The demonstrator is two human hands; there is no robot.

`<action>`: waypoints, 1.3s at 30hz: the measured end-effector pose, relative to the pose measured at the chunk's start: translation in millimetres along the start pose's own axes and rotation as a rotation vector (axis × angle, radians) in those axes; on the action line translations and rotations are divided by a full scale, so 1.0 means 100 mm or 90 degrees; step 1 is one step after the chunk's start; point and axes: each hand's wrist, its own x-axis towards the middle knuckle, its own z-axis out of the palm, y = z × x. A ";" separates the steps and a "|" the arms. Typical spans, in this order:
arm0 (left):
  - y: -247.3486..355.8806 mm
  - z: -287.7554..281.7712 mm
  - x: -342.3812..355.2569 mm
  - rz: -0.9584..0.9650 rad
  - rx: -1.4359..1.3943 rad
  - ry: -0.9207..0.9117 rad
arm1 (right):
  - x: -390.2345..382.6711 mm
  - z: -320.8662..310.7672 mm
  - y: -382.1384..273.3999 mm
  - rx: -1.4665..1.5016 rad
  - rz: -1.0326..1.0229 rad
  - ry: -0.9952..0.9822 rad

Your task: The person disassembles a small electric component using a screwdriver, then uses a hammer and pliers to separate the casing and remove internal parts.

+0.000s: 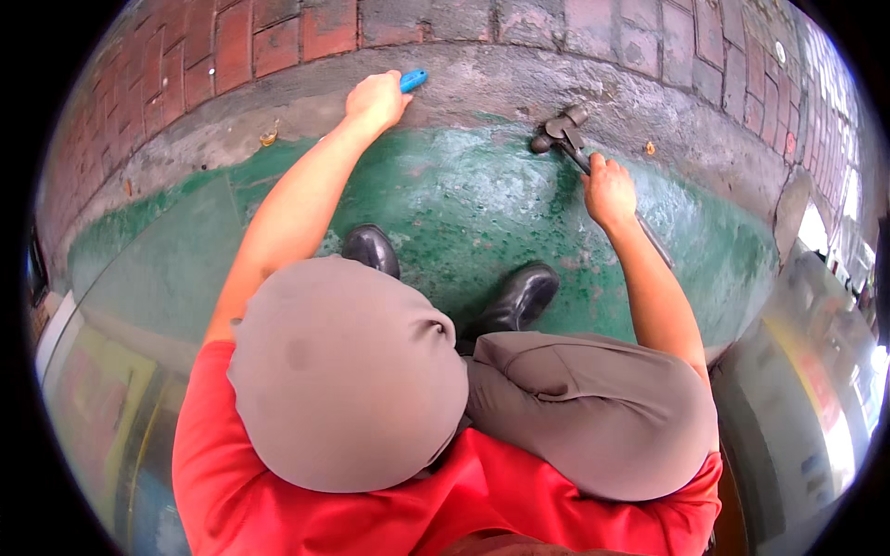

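Observation:
My left hand (pixel 373 100) grips a blue-handled tool (pixel 414 79) over the grey concrete strip (pixel 468 79); its working end is hidden. My right hand (pixel 609 195) is closed on the dark handle of a ball-peen hammer (pixel 565 130). The hammer's head hangs over the border between the concrete and the green-painted ground (pixel 482 195), to the right of the blue tool, and its handle runs back under my forearm.
Red and grey brick paving (pixel 278 46) runs beyond the concrete. My black boots (pixel 521 292) are on the green surface, beneath my bent knees. Glass panels (pixel 816 371) stand at both sides. Small bits of debris (pixel 269 137) lie along the concrete.

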 end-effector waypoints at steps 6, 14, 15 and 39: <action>0.08 0.02 -0.20 0.134 0.118 -0.030 | 0.06 0.11 0.09 0.025 0.016 -0.060; -0.18 0.13 -0.37 0.216 0.013 0.135 | -0.01 0.00 -0.05 0.148 0.053 -0.099; -0.24 0.12 -0.39 0.226 -0.027 0.183 | -0.03 -0.04 -0.06 0.166 0.061 -0.102; -0.41 -0.17 -0.39 -0.007 -0.959 0.228 | -0.18 -0.19 -0.03 0.244 0.041 -0.107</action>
